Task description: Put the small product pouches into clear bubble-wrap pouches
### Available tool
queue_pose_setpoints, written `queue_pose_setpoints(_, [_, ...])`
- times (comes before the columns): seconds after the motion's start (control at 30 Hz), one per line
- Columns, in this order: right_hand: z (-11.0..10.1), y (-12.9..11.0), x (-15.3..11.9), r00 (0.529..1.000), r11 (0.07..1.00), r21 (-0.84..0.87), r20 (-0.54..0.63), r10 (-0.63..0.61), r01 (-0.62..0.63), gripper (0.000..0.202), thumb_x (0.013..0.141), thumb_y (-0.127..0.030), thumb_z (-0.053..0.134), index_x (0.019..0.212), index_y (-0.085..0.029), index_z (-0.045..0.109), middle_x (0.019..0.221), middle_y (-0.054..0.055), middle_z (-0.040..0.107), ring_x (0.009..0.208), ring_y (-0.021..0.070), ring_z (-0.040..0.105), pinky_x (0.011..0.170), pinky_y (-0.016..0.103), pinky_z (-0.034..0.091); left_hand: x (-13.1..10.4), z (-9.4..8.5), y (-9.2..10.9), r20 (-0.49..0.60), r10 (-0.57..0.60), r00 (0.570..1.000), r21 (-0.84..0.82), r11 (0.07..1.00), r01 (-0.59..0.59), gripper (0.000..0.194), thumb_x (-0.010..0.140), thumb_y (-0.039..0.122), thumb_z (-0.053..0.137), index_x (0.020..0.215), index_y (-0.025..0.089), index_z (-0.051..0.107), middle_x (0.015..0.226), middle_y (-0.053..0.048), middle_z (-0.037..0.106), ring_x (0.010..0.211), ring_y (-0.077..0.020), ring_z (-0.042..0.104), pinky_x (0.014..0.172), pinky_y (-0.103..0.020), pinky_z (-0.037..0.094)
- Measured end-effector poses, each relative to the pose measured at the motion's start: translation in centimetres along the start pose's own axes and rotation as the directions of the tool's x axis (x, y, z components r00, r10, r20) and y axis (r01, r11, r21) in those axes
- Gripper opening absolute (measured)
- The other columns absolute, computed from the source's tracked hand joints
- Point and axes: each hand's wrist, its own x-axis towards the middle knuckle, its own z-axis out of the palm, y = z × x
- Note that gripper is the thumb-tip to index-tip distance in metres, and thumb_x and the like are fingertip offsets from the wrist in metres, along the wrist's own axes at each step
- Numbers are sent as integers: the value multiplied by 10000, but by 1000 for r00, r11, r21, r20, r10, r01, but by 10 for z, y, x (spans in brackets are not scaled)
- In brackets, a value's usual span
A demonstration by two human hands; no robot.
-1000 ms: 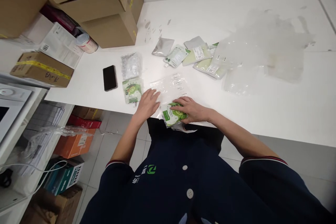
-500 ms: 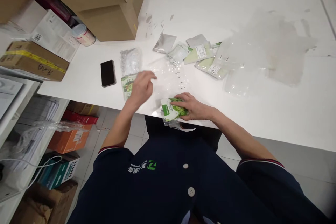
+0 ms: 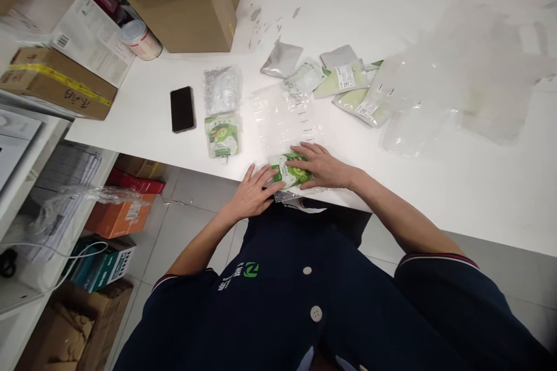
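Observation:
A green and white spouted pouch (image 3: 285, 171) printed with kiwi fruit lies at the table's front edge, on a clear plastic bag (image 3: 282, 122) or partly inside it; I cannot tell which. My right hand (image 3: 324, 168) rests on the pouch's right part, fingers spread. On its left end lies my left hand (image 3: 255, 191), fingers stretched out and touching the pouch. The clear bag reaches away from me and carries a row of short dark marks. Left of it sits another kiwi pouch (image 3: 223, 136), below a clear crinkled packet (image 3: 221, 90).
A black phone (image 3: 183, 109) lies at the left. Silver and pale green pouches (image 3: 342, 78) are spread behind the bag, with more clear bags (image 3: 418, 110) to the right. Cardboard boxes (image 3: 187, 17) and a can (image 3: 141, 40) stand at the back left, shelves (image 3: 39, 301) below.
My left hand has come down from beside the other kiwi pouch to the left end of the pouch under my right hand. My right hand stays on that pouch.

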Motion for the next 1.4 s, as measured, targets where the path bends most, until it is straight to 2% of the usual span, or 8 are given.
queue_pose_setpoints(0.23, [-1, -1, -44, 1000, 998, 55, 21, 22, -23, 910, 773, -638, 687, 1545, -361, 293, 1660, 70, 120, 1516, 369, 64, 1166, 638, 177, 7, 26, -19, -289, 85, 953, -83, 990, -114, 407, 944, 164, 537, 1320, 312, 585, 1366, -68, 617, 1400, -239, 445, 1134, -503, 397])
queue_pose_setpoints(0.4, [0, 2, -49, 974, 978, 207, -220, 62, -15, 503, 974, -360, 470, 1471, -288, 442, 1530, 85, 436, 1414, 256, 399, 1132, 477, 365, 29, 8, -18, -456, -107, 884, -301, 953, -39, 269, 985, 241, 480, 1181, 232, 663, 1146, -66, 731, 1185, -191, 635, 999, -388, 527])
queue_pose_setpoints(0.53, [-22, 20, -10, 907, 916, 360, -303, 293, -175, 381, 974, -432, 429, 1211, -220, 638, 1077, 71, 719, 961, 229, 674, 849, 376, 524, 67, -9, -34, -423, -462, 779, -454, 853, 259, 348, 1003, 397, 424, 929, 197, 699, 847, -36, 729, 811, -149, 681, 756, -271, 523])
queue_pose_setpoints(0.67, [-43, 44, 41, 837, 851, 341, -244, 490, -399, 392, 946, -507, 447, 960, -173, 652, 733, 28, 638, 688, 187, 584, 660, 307, 451, 109, -16, -67, -318, -697, 643, -476, 704, 527, 376, 987, 407, 436, 758, 190, 640, 630, 2, 602, 635, -140, 572, 639, -248, 417])
queue_pose_setpoints(0.9, [-30, 49, 61, 755, 864, 45, -465, 462, -501, 511, 885, -449, 589, 1293, -145, 542, 1315, 206, 512, 1114, 325, 547, 870, 431, 463, 135, -16, -73, -165, -810, 563, -76, 580, 811, 419, 959, 247, 422, 1368, 175, 475, 1051, -151, 640, 900, -274, 627, 762, -355, 432])
queue_pose_setpoints(1.07, [-18, 50, 27, 967, 993, -54, -241, 87, -102, 704, 840, -464, 635, 1464, -217, 422, 1568, 142, 345, 1438, 347, 304, 1111, 546, 309, 132, -9, -74, -184, -711, 678, 135, 665, 734, 455, 906, 92, 393, 1282, 240, 601, 1135, -160, 556, 1062, -306, 544, 831, -406, 445])
queue_pose_setpoints(1.2, [-13, 62, 22, 976, 997, -20, -205, 67, -73, 630, 849, -213, 500, 1475, -194, 426, 1559, 112, 390, 1435, 275, 361, 1136, 504, 309, 128, -10, -87, -109, -540, 834, 80, 832, 549, 460, 860, 14, 356, 1113, 194, 695, 1200, -136, 576, 1129, -274, 498, 913, -397, 455])
queue_pose_setpoints(1.4, [-27, 52, 2, 945, 985, 169, -313, 93, -40, 389, 954, -278, 369, 1234, -209, 631, 1283, 96, 661, 1295, 267, 535, 1068, 483, 407, 82, -44, -64, 118, -444, 888, -342, 822, 456, 453, 1004, 302, 295, 1373, 203, 539, 1338, -85, 603, 1272, -252, 502, 1095, -426, 381])
